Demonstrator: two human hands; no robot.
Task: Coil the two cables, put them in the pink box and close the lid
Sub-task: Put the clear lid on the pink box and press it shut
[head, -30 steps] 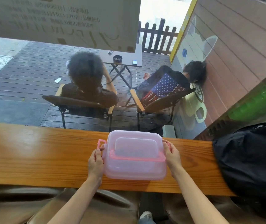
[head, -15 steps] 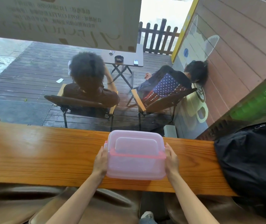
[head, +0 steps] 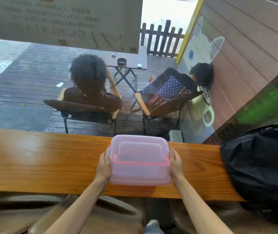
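On the wooden counter point(head: 42, 162), near its middle, sits the pink box point(head: 140, 169) with its lid point(head: 139, 149) down on top. The left hand point(head: 104, 168) lies flat against the box's left side, fingers stretched up to the lid's edge. The right hand point(head: 175, 163) presses the right side the same way, palm on the wall, thumb near the rim. Both hands are open, cupping the box between them. Dark shapes show faintly through the lid; whether they're the cables, can't tell. A black backpack point(head: 261, 166) rests well to the right of the box.
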